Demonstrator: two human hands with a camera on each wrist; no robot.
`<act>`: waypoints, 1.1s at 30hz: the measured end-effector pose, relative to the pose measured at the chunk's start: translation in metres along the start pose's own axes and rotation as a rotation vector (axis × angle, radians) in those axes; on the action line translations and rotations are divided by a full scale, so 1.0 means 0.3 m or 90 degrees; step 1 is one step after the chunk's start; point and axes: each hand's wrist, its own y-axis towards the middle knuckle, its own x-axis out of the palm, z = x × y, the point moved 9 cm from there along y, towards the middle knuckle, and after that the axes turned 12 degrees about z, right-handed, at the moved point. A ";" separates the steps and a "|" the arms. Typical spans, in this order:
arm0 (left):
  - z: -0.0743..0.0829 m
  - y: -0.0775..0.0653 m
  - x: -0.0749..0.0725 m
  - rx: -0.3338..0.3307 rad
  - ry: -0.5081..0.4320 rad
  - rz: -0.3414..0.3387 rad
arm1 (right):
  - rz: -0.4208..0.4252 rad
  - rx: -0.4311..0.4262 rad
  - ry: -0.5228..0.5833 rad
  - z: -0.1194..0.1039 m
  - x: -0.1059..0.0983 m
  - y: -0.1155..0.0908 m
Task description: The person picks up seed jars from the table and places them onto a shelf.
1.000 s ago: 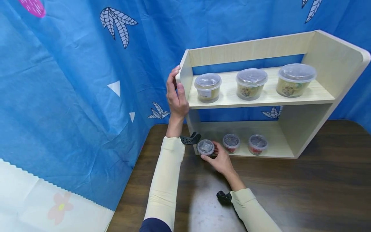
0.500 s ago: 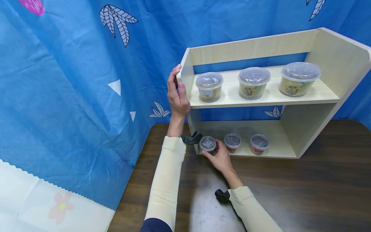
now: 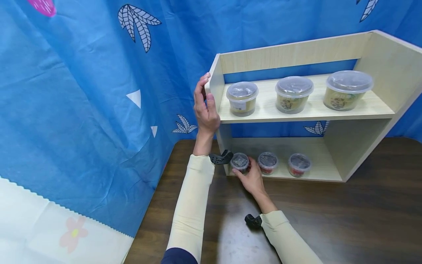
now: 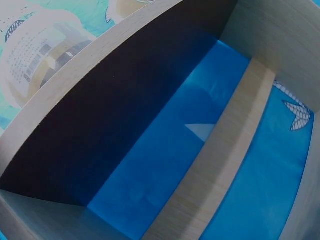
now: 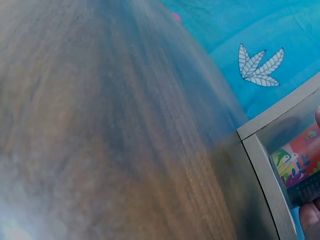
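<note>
In the head view, my left hand rests against the outer front edge of the shelf unit's left side panel, fingers extended upward. On the lower board, my right hand holds a small round lidded plastic tub at the left end, thumb in front and fingers on its right side. The right wrist view catches this tub's colourful printed side inside the shelf corner, with fingertips at the frame edge. To its right stand two more small tubs, a middle one and a right one, with red on them.
Three larger lidded tubs, a left one, a middle one and a right one, stand on the upper board. The unit stands on a dark wooden table, before a blue patterned curtain.
My right hand has moved the small tub slightly back and right, fully onto the lower board's left end. The left hand stays against the side panel. The head view has shifted a little.
</note>
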 end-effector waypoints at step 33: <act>-0.007 -0.001 0.003 -0.001 0.007 -0.004 | 0.012 -0.001 0.012 0.007 0.019 0.019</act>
